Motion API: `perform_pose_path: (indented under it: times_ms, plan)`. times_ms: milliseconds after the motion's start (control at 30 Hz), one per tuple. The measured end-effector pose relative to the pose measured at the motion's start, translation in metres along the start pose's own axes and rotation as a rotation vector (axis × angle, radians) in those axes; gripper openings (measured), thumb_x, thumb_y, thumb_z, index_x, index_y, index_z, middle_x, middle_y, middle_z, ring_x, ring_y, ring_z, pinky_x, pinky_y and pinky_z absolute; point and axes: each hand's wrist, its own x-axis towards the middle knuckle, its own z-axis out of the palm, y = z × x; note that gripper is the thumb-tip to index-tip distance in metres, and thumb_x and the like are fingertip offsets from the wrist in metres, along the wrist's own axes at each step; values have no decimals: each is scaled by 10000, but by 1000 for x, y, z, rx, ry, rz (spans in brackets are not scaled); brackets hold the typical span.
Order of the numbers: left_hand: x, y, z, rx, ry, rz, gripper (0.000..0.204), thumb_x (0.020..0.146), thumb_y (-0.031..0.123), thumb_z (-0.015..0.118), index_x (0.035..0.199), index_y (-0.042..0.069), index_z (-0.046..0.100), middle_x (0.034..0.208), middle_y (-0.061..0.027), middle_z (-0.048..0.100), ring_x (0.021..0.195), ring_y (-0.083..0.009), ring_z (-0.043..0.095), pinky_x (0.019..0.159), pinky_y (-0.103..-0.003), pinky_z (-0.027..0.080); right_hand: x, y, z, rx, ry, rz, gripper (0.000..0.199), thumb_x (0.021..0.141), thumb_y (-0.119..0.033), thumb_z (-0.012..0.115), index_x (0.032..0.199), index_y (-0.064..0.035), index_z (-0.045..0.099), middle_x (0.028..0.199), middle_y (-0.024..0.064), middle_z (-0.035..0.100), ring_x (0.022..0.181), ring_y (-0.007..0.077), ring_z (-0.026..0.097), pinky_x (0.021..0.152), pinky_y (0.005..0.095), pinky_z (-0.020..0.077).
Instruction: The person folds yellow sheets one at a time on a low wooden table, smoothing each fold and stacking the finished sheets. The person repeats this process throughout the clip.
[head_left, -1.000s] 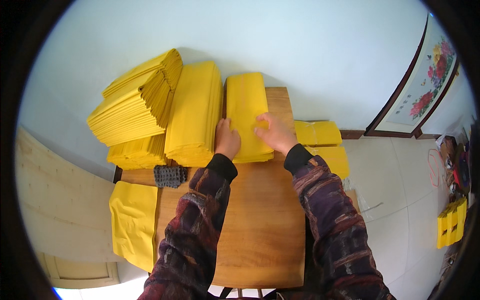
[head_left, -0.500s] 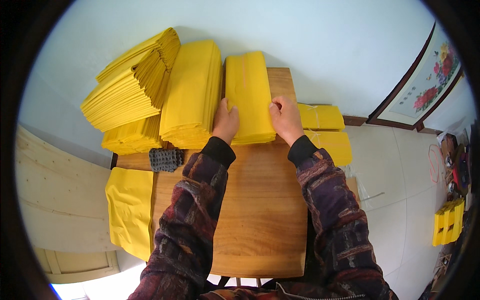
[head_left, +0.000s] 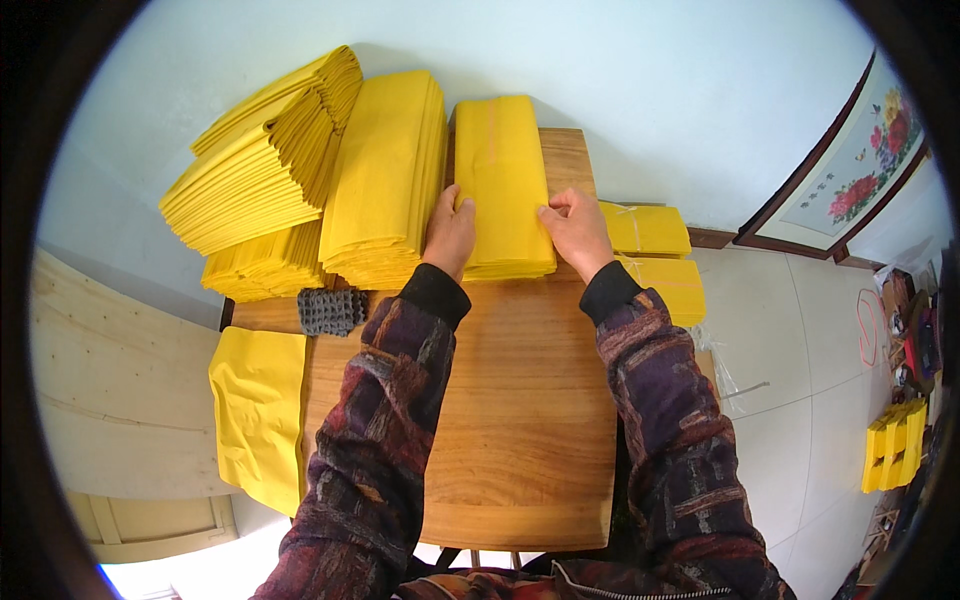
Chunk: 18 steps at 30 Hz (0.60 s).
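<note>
The narrow stack of yellow paper sheets (head_left: 505, 190) lies at the far end of the wooden surface (head_left: 520, 420), its long axis running straight away from you, with a taller yellow stack (head_left: 385, 180) just beside it on the left. Your left hand (head_left: 450, 232) presses flat against its left edge and your right hand (head_left: 575, 228) against its right, fingers curled onto the top, both equally near.

The paper stacks (head_left: 505, 185) are bright yellow, as are the bundles (head_left: 650, 255) beside the table. The table (head_left: 520, 430) is warm honey-brown wood with visible grain. The sleeves (head_left: 385, 430) show a dark purple, maroon and ochre patchwork. A grey gridded block (head_left: 330, 311) lies nearby. The wall (head_left: 650, 80) is pale blue-white.
</note>
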Motion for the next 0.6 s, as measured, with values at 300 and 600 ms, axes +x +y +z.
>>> perform_pose_path:
  times_ms: [300,600]
  plan:
    - [-43,-28,-4,71,142,102,461,962,157,447,1369,-47,376,1316,-204,506,1221,-302,481,1026,-337,360,7,22,7,91,7,15,339,825,-252,657,979,45,603,906,188,665,845,299,648,752,373,500]
    - [-59,-33,7,-252,186,6,458,974,171,494,1339,-88,400,1250,-191,547,1136,-229,527,969,-286,398,1,5,7,47,40,42,312,839,-239,649,977,36,593,877,172,656,813,284,639,728,371,498]
